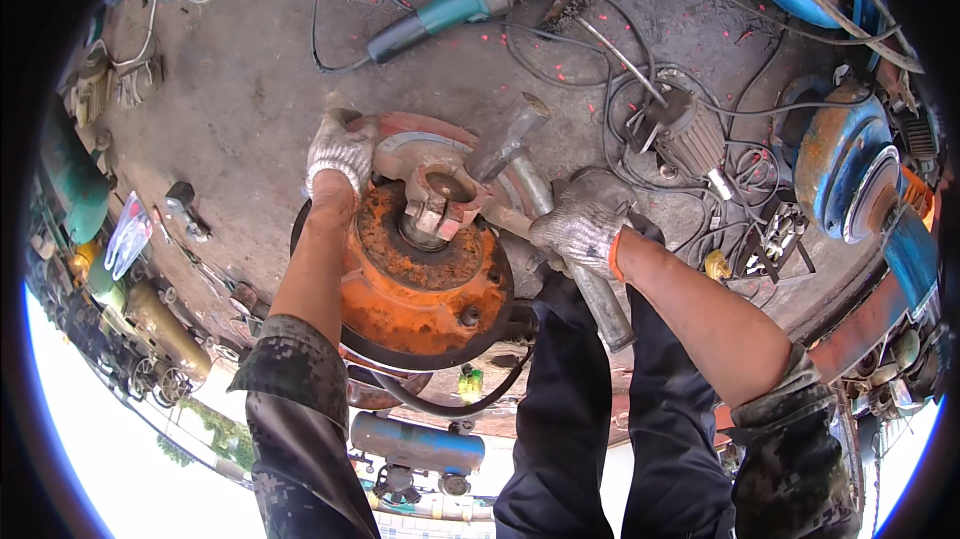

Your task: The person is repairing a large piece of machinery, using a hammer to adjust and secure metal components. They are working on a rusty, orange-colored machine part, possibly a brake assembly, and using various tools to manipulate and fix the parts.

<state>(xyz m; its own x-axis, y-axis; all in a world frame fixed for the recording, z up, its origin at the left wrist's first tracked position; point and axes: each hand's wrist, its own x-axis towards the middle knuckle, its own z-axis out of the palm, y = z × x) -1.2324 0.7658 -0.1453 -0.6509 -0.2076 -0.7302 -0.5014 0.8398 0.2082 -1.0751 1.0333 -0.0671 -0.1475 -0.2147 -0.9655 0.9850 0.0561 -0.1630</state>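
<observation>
An orange, rust-stained round machine housing (425,309) stands before me, a shaft at its centre. Over the shaft sits a worn metal hub with arms (443,189), reddish in places. My left hand (342,151), in a knitted work glove, is closed round the hub's left end beside a curved reddish rim. My right hand (582,226), gloved too, is wrapped round the pipe-like handle of a hammer (605,309). The hammer's steel head lies beyond that hand, close to the hub's right arm. The glove covers where this arm ends, so I cannot tell whether they touch.
A teal angle grinder (450,14) lies on the concrete floor ahead, its cord looping right. Farther right are a grey motor-like part (690,134), tangled cables and a blue round machine (835,164). A small metal block (183,201) and tools lie at left. My legs stand close behind the housing.
</observation>
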